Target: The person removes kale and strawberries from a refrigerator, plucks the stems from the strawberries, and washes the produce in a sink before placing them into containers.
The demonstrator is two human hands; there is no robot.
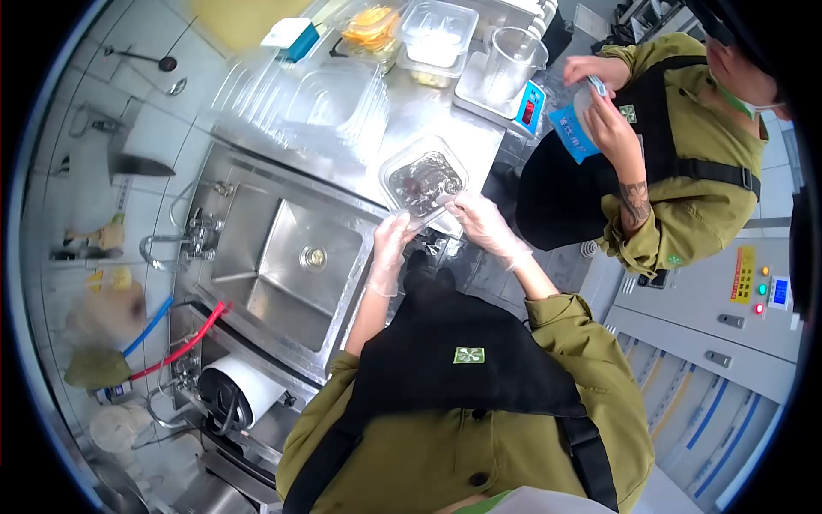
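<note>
A clear square plastic container (pixel 391 163) with dark, glossy contents is held at the edge of the steel counter. My left hand (pixel 391 246), in a thin clear glove, is closed on its near left corner. My gloved right hand (pixel 486 224) grips the near right corner, with the fingertips at the rim. What the dark contents are I cannot make out; a small reddish spot shows among them. Behind the container lie stacks of clear plastic lids or trays (pixel 321 103).
A steel sink (pixel 300 257) with taps lies to the left. On the counter (pixel 419 111) are a digital scale (pixel 529 107) bearing a clear measuring jug (pixel 514 60), and food tubs (pixel 441 26). At the right, a co-worker (pixel 685 154) holds a blue-and-white packet (pixel 574 135).
</note>
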